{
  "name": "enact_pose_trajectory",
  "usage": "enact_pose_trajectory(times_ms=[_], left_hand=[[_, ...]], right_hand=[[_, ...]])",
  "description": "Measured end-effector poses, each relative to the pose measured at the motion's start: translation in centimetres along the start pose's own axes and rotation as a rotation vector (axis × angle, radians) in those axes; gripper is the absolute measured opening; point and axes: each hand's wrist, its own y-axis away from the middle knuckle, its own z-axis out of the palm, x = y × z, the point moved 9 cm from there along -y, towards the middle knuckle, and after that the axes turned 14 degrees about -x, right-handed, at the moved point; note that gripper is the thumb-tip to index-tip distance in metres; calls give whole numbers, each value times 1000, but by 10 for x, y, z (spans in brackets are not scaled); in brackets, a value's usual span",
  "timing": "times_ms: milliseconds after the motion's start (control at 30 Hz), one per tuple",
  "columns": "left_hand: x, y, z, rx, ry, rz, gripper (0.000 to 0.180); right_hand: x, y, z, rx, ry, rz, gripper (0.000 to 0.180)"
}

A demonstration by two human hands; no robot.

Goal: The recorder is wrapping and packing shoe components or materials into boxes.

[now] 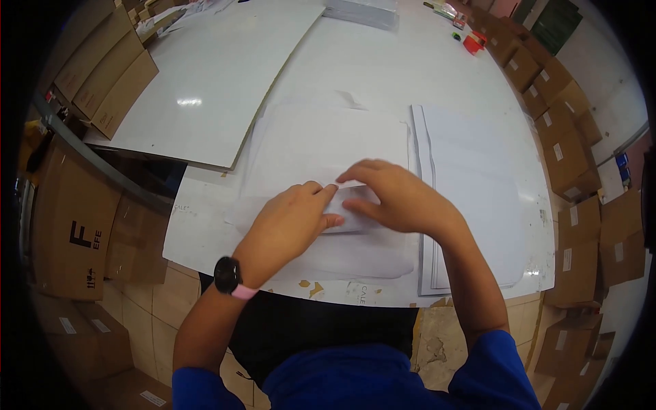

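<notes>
A small white paper-wrapped packet (352,213) lies on a spread of large thin white sheets (321,140) in front of me. My left hand (292,213) curls over the packet's left end, thumb pointing right along its near side. Above the right end is my right hand (400,197), its fingers bent and its thumb held apart from them; whether the fingertips touch the paper is hard to tell. What is inside the wrapping is hidden. A dark watch (227,275) with a pink band is on my left wrist.
To the right lies a thick stack of white paper (478,198). A large white board (212,82) covers the table's left side, with brown boxes (126,89) on it. A red tape dispenser (473,43) sits at the far right. Cartons (567,157) line the right wall.
</notes>
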Motion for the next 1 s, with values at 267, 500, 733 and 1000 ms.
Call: enact_pose_trajectory(times_ms=[267, 500, 733, 1000], left_hand=[[14, -4, -16, 366, -358, 89, 59], [1, -9, 10, 225, -159, 122, 45], [-43, -45, 2, -40, 23, 83, 32], [20, 13, -21, 606, -213, 124, 31]], right_hand=[[14, -11, 22, -9, -146, 37, 53], [35, -28, 16, -123, -263, 179, 45], [-15, -4, 8, 219, -6, -121, 57], [13, -24, 17, 343, 147, -20, 66]])
